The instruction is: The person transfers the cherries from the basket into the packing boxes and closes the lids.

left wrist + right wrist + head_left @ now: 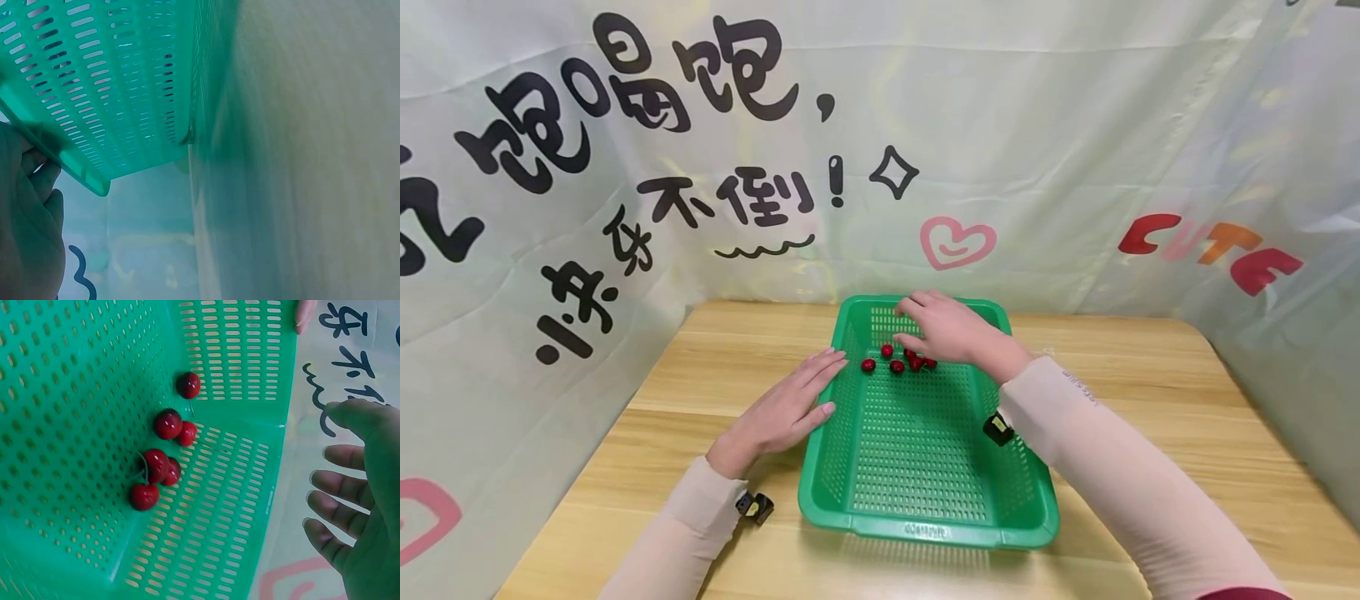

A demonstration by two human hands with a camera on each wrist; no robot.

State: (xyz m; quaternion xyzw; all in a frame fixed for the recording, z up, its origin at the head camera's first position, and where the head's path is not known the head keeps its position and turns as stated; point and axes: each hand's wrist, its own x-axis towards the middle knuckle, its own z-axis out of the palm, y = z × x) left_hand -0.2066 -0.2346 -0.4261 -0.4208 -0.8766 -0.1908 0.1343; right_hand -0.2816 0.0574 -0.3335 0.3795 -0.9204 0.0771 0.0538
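- Behind the work you have a pale sheet [1037, 125] with bold black lettering [760, 196], a pink heart [955, 250] and the coloured letters CUTE [1228, 237].
- Below it lies a wooden table [1165, 375] with pale, streaky grain.
- A green basket [940, 533] stands upright on the table in front of you, its longer sides running away from you; its floor and walls are pierced with small slots.
- Six red cherries [897, 366] lie inside, on the basket's floor at the far end, near the far wall.
- Your right wrist view shows one cherry by itself, two close together and three bunched; a thin stem [146, 467] shows on the bunch.
- Your left hand [790, 404] rests on the basket's left rim, fingers fairly straight and side by side, thumb set apart and lower down by the rim.
- Your right hand [947, 325] hangs over the far end of the basket, above the cherries; its fingers are spread and gently bent, with nothing between them.
- You wear pale sleeves [1112, 458], and a small dark device [754, 507] sits at your left wrist, with a matching black unit [997, 428] at your right.
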